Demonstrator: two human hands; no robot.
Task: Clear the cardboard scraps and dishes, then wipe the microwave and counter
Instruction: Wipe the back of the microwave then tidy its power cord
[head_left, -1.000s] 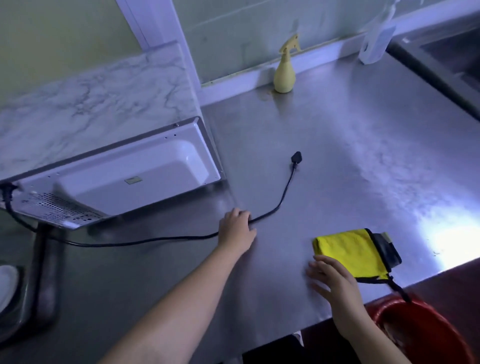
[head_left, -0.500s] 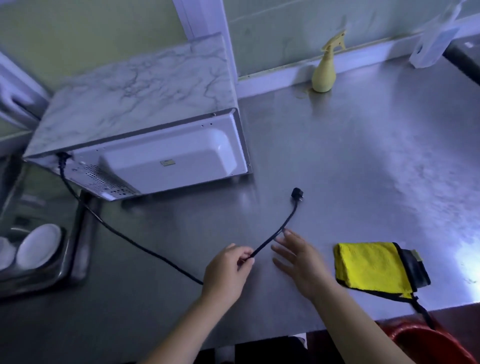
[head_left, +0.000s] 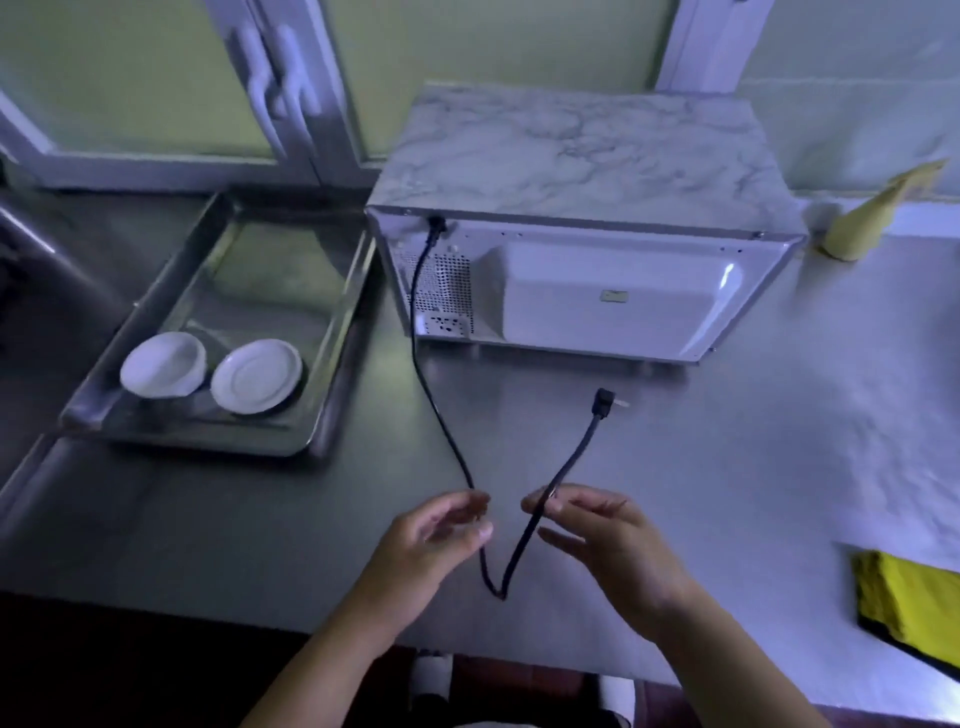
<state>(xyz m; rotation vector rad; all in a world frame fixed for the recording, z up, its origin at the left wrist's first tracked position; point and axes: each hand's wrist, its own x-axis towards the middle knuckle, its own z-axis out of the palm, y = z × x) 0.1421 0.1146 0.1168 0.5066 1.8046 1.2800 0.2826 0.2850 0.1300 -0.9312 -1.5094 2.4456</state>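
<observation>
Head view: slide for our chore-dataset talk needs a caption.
Left hand and right hand hold the microwave's unplugged cord at the counter; two dishes sit in a tray.

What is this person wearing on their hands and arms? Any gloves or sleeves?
Nothing shows. The left hand and right hand are bare, with no gloves, rings or watch in view, and both forearms are uncovered down to the picture's lower edge.

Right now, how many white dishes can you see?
2, both in the metal tray left of the microwave: left dish and right dish, side by side at its near end.
</observation>
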